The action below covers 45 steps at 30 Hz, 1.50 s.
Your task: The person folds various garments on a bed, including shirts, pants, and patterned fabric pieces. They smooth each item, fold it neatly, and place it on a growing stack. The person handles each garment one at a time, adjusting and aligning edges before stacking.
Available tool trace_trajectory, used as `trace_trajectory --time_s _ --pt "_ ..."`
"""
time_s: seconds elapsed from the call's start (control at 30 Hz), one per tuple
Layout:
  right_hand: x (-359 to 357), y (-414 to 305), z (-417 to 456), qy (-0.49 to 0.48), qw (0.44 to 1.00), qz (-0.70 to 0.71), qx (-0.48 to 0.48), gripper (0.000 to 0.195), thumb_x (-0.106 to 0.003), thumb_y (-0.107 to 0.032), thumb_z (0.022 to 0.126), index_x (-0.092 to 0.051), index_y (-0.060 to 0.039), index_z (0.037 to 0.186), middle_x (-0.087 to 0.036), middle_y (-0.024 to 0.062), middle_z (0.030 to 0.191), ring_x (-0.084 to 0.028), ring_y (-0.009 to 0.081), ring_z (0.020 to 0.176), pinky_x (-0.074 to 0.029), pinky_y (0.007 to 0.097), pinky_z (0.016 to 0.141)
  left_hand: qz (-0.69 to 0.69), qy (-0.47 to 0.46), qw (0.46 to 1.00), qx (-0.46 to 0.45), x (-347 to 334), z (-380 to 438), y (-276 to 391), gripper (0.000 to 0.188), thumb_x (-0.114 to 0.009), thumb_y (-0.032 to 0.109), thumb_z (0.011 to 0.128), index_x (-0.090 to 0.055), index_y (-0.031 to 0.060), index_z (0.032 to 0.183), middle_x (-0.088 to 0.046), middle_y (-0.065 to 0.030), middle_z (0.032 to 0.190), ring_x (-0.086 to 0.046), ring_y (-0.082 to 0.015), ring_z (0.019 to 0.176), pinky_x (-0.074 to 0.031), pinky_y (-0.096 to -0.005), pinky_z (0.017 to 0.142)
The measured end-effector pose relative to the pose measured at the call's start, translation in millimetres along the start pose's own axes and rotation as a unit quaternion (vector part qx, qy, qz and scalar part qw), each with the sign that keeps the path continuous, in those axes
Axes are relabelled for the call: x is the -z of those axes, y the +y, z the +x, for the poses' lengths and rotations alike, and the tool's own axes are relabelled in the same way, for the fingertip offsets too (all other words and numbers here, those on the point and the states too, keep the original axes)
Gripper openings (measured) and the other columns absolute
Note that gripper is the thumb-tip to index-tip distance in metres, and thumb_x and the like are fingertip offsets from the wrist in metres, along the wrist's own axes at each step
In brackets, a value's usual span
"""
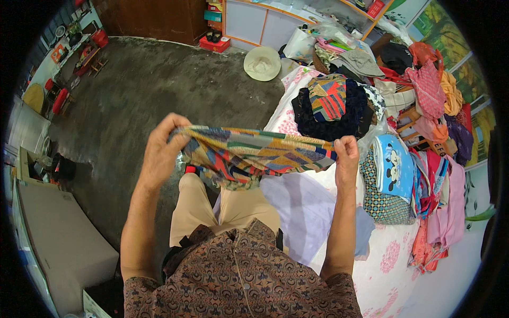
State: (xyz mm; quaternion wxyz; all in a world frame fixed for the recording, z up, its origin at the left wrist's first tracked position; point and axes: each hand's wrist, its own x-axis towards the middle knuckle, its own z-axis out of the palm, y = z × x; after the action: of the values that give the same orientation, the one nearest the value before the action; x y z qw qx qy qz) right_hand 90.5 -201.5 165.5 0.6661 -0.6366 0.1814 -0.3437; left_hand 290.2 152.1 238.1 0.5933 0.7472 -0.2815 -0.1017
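Observation:
A multicoloured patchwork-patterned cloth [258,153] is stretched between my hands above my knees. My left hand [165,147] pinches its left end between thumb and fingers. At the opposite end, my right hand [346,155] grips a corner in closed fingers. The lower edge sags in folds and looks slightly blurred. Beyond my right hand, a folded piece with a similar pattern [330,95] rests on dark clothes [310,119] on the bed. A lavender cloth [298,210] lies spread beside my right leg, partly behind my forearm.
The bed has a white sheet with pink flowers [391,256]. At right are a blue folded cloth with cartoon figures [393,167] and heaped clothes [427,85]. A pale hat [261,63] lies on the dark floor [139,79] near a red shoebox [214,43]. A grey cabinet [59,226] stands at left.

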Motion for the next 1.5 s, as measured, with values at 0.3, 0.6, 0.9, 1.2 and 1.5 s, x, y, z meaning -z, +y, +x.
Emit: trace_trajectory --time_s 0.3,0.6,0.9,1.2,1.5 --pt "-5 -66 23 0.008 0.995 -0.054 0.088 0.016 -0.069 -0.013 0.09 -0.054 -0.0091 0.088 -0.049 -0.0065 0.08 -0.044 0.0023 0.072 -0.038 0.0186 0.066 -0.001 0.077 0.994 -0.082 -1 38 30 0.01 -0.057 0.018 0.094 -0.061 0.0092 0.098 -0.052 0.0063 0.085 -0.047 -0.0049 0.08 -0.038 -0.0223 0.075" --pt "4 -136 63 -0.025 0.981 -0.09 0.17 0.018 -0.073 -0.013 0.086 -0.056 -0.0083 0.089 -0.057 -0.005 0.081 -0.051 0.0025 0.076 -0.04 0.0171 0.069 0.129 0.14 0.964 -0.185 6 88 65 0.013 -0.058 0.012 0.092 -0.064 0.0039 0.1 -0.062 0.0004 0.085 -0.055 -0.0074 0.081 -0.045 -0.0248 0.075" --pt "-16 -165 19 -0.159 0.815 -0.505 0.236 0.028 -0.077 -0.007 0.071 -0.064 -0.0035 0.095 -0.054 0.0085 0.078 -0.056 0.0264 0.071 -0.044 0.0345 0.064 0.191 0.215 0.924 -0.252 40 136 77 0.016 -0.052 0.015 0.098 -0.065 0.0144 0.108 -0.066 0.0032 0.093 -0.06 -0.0098 0.086 -0.048 -0.0292 0.078" --pt "21 -121 49 0.05 0.748 -0.585 0.309 0.017 -0.067 -0.005 0.08 -0.062 -0.0062 0.096 -0.058 0.0115 0.088 -0.06 0.0343 0.08 -0.046 0.0389 0.068 0.218 0.263 0.898 -0.277 62 141 94 0.018 -0.053 0.02 0.099 -0.067 0.0165 0.111 -0.067 0.0015 0.1 -0.06 -0.0117 0.09 -0.049 -0.0305 0.08" --pt "32 -112 74 0.106 0.762 -0.564 0.299 0.02 -0.064 -0.004 0.083 -0.062 -0.0069 0.103 -0.063 0.0115 0.093 -0.063 0.0323 0.083 -0.048 0.0381 0.071 0.23 0.32 0.889 -0.236 92 152 86 0.02 -0.058 0.019 0.093 -0.069 0.0149 0.109 -0.07 -0.0038 0.097 -0.064 -0.0155 0.091 -0.049 -0.0298 0.083"
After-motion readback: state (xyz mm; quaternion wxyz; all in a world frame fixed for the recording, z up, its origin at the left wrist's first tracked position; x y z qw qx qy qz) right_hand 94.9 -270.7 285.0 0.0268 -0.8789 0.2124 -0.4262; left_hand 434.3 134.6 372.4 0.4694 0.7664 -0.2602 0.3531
